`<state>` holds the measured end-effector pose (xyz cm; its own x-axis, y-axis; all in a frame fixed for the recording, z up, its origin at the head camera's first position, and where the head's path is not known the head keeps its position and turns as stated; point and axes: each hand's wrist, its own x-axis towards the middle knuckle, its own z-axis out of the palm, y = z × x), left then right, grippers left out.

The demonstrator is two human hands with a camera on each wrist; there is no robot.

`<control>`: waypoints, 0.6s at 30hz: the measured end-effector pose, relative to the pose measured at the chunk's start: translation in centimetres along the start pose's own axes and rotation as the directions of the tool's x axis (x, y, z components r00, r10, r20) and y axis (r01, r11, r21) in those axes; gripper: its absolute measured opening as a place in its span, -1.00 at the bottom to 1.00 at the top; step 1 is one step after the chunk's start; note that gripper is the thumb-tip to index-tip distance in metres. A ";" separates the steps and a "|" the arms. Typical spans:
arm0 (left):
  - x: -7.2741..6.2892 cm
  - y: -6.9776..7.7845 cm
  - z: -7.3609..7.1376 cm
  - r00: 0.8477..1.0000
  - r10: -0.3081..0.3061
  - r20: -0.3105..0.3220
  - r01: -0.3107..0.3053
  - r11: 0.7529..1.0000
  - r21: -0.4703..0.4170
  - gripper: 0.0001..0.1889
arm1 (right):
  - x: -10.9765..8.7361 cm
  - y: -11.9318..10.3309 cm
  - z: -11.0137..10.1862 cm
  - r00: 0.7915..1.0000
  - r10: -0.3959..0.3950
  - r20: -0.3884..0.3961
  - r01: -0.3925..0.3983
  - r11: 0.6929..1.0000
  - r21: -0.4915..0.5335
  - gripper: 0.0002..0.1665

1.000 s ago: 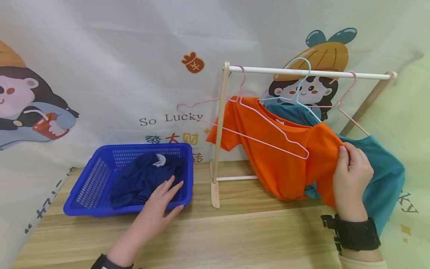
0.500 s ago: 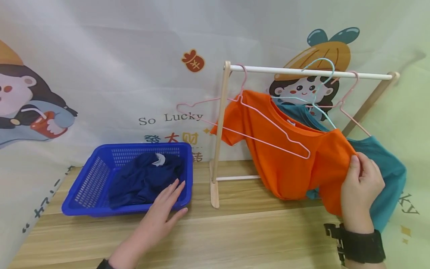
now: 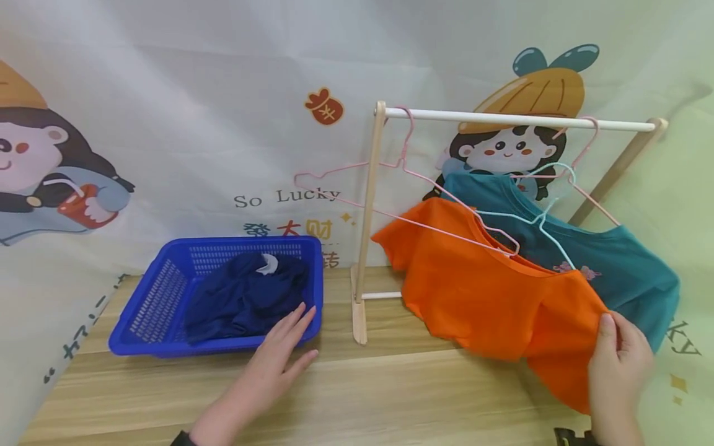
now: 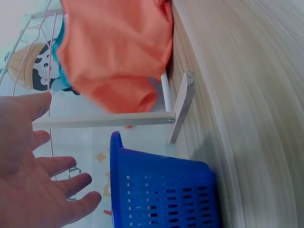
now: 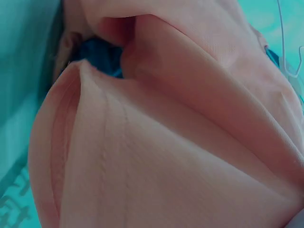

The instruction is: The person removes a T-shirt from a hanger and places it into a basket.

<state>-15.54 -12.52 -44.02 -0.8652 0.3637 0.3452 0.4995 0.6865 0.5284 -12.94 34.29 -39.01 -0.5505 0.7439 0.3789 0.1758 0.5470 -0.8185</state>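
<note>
Against a backdrop point(image 3: 223, 93) lettered "So Lucky" and a white-railed rack point(image 3: 474, 116), an orange shirt point(image 3: 474, 297) slopes beneath the rail in front of a teal one point(image 3: 630, 254). A person's right hand point(image 3: 621, 356) pinches its sleeve side; the left point(image 3: 273, 353) extends, fingers unclenched and holding nothing, at a blue basket point(image 3: 320, 266). The light-blue hanger's hook point(image 3: 558, 165), level with the rail half a second earlier, is now lower.

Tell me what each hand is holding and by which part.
The right hand pinches the orange shirt by the upper edge of its near sleeve. The left hand holds nothing.
</note>
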 end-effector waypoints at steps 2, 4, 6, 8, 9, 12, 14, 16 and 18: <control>0.0 0.1 0.1 1.000 0.008 0.001 -0.008 1.000 -0.005 -0.33 | -0.3 0.7 -0.8 0.995 0.085 0.059 -0.083 0.995 -0.047 -0.42; 0.0 0.3 0.2 1.000 0.018 0.000 -0.018 1.000 -0.009 -0.32 | -0.5 1.1 -1.6 0.983 0.155 0.097 -0.145 0.984 -0.100 -0.39; 0.0 0.4 0.3 1.000 0.023 0.000 -0.023 1.000 -0.015 -0.32 | -0.7 1.8 -2.2 0.971 0.215 0.106 -0.200 0.969 -0.142 -0.36; 0.0 0.4 0.4 1.000 0.027 0.003 -0.026 0.999 -0.019 -0.32 | -0.3 3.3 -2.7 0.958 0.263 0.110 -0.246 0.958 -0.149 -0.35; 0.0 0.5 0.4 1.000 0.024 0.006 -0.024 0.999 -0.021 -0.32 | 0.1 4.5 -2.8 0.946 0.307 0.108 -0.290 0.946 -0.144 -0.35; 0.0 0.5 0.4 1.000 0.014 0.014 -0.014 0.999 -0.030 -0.32 | 1.9 8.8 -3.3 0.930 0.355 0.091 -0.345 0.932 -0.116 -0.35; 0.0 0.6 0.4 1.000 0.003 0.023 -0.002 0.999 -0.037 -0.32 | 3.0 11.3 -3.8 0.925 0.370 0.087 -0.362 0.927 -0.095 -0.35; 0.0 0.6 0.3 0.999 -0.008 0.031 0.009 0.999 -0.043 -0.32 | 3.7 12.8 -4.3 0.934 0.348 0.079 -0.343 0.937 -0.067 -0.43; 0.0 0.6 0.3 0.999 -0.013 0.036 0.015 0.999 -0.047 -0.32 | 4.1 13.4 -4.9 0.939 0.333 0.089 -0.332 0.943 -0.028 -0.58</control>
<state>-15.30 -11.92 -43.96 -0.8728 0.3769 0.3101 0.4880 0.6618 0.5692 -8.81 46.50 -46.30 -0.5305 0.8465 0.0443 0.3715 0.2792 -0.8855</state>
